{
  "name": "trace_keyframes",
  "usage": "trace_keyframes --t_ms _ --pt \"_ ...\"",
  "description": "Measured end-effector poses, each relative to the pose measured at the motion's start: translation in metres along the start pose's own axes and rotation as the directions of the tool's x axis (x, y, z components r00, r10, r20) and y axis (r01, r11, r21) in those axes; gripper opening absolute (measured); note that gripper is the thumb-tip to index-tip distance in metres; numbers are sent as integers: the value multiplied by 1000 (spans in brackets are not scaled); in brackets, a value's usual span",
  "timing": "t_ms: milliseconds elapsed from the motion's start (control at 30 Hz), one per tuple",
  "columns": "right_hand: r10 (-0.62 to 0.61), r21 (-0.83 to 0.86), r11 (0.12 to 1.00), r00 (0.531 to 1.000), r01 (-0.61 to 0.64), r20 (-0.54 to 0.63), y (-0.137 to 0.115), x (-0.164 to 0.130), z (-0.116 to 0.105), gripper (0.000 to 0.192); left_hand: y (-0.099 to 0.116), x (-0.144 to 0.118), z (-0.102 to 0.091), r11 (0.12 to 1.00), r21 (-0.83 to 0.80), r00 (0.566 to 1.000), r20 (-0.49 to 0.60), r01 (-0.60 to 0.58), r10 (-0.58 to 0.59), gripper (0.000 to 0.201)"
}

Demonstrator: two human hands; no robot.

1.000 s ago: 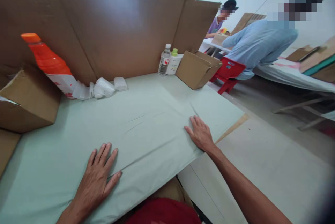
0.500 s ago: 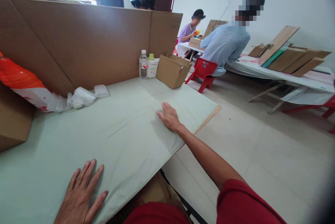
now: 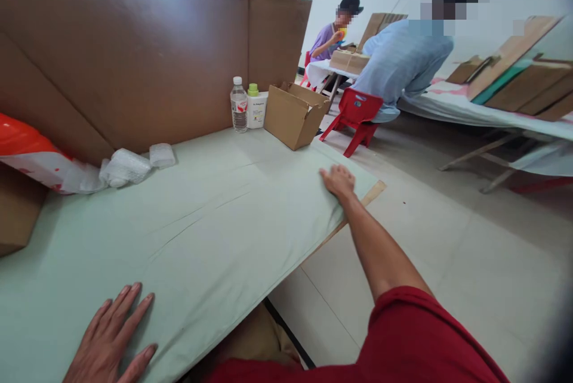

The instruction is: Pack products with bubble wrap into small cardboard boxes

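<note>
A pale green cloth (image 3: pixel 215 222) covers the table and shows several long creases. My left hand (image 3: pixel 110 335) lies flat on it near the front edge, fingers spread and holding nothing. Close to the table's right end, my right hand (image 3: pixel 339 181) rests on the cloth with the thumb held apart; it is slightly blurred and its fingertips are hard to make out. Beyond that hand, a strip of bare brown board (image 3: pixel 373 192) shows past the cloth at the corner.
At the back stand a water bottle (image 3: pixel 239 105), a white bottle with a green cap (image 3: pixel 256 108) and an open cardboard box (image 3: pixel 293 117). Bubble wrap (image 3: pixel 128 166) lies before a tall cardboard panel (image 3: pixel 179 67). Other people sit beyond, one on a red chair (image 3: pixel 356 110).
My right hand has slid right across the cloth toward the table's right end. The creases have shifted and lengthened. My left hand stays flat, and the view has turned slightly.
</note>
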State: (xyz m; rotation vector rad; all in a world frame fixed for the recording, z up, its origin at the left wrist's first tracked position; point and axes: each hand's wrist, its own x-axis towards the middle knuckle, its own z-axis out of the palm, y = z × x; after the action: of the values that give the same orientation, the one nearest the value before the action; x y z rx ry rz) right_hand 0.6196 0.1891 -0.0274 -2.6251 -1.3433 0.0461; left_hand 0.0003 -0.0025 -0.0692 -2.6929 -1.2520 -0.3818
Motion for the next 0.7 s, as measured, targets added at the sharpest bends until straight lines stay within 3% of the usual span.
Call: trace_keyframes --t_ms 100,167,467,567,633,700 --pt "123 -8 992 992 -123 8 47 -8 -14 60 4 3 -3 1000 18 1000 -16 -4 4 81" --pt "172 -3 985 985 -172 5 64 -13 -19 64 6 4 -5 1000 16 1000 -10 21 -21 79" --pt "257 138 960 963 -245 -75 66 -23 -16 74 18 3 -15 993 -36 994 18 109 -108 68" --pt "253 218 951 958 -220 -133 74 -17 -9 88 23 1 -15 988 -61 990 23 139 -138 67" --pt "224 185 964 961 -193 -164 84 -12 -3 98 26 0 -16 983 -88 987 37 159 -157 67" --pt "18 8 1000 968 -17 -250 94 -9 1 99 29 -2 -17 977 -117 983 60 178 -172 67"
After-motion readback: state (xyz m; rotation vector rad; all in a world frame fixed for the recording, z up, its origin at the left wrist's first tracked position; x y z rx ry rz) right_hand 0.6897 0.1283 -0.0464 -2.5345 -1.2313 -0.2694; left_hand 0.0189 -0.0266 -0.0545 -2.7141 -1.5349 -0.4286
